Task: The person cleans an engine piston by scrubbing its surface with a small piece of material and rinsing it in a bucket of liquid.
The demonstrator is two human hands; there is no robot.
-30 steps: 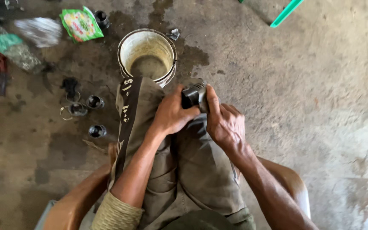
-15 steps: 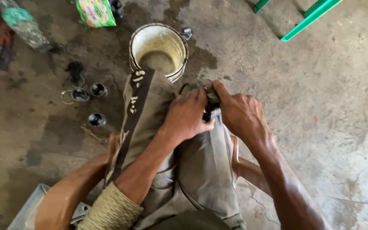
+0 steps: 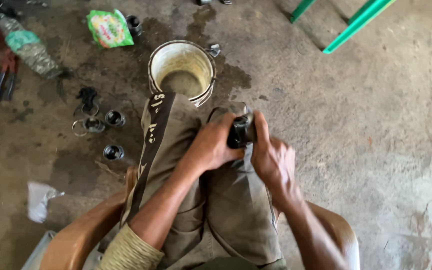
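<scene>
Black and roughly cylindrical, a small metal part (image 3: 239, 131) is held over the knees, just below the white bucket (image 3: 182, 70) in the view. It is gripped by both hands: the fingers of the left hand (image 3: 211, 147) are closed round its left side, and those of the right hand (image 3: 272, 159) are curled over its right side, with the thumb laid along the top. Compared with half a second ago, the part is more exposed between the hands, where before it was almost covered by them; the hands remain pressed together on the olive trousers (image 3: 226, 210). The bucket, holding murky liquid, is seen touching the left knee. Left of the bucket, three small dark cylinders (image 3: 107, 132) lie on the stained concrete floor (image 3: 366, 150). Above and left of the bucket a green packet (image 3: 109, 28) is seen, unmoved relative to it.
</scene>
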